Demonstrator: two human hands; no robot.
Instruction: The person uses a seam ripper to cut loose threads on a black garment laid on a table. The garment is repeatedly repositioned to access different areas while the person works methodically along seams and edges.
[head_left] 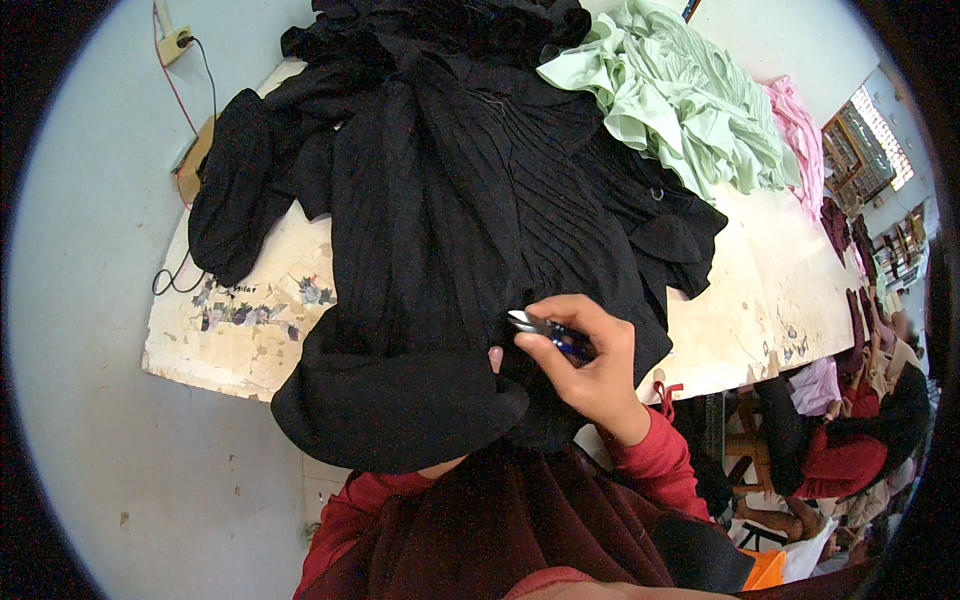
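A large black pleated garment is spread over the table and hangs over its near edge. In my right hand is a small pair of thread snips with metal blades and a blue handle, gripped between thumb and fingers. The snips' tips point left, just above the black cloth. Only a fingertip of my left hand shows, against the cloth beside the snips. A fold of the garment covers the rest of that hand, which holds the fabric from beneath.
A pale wooden table with worn patches lies under the cloth. Mint green fabric and pink fabric are heaped at the far right. A plugged cable runs down the left wall. People sit farther off at right.
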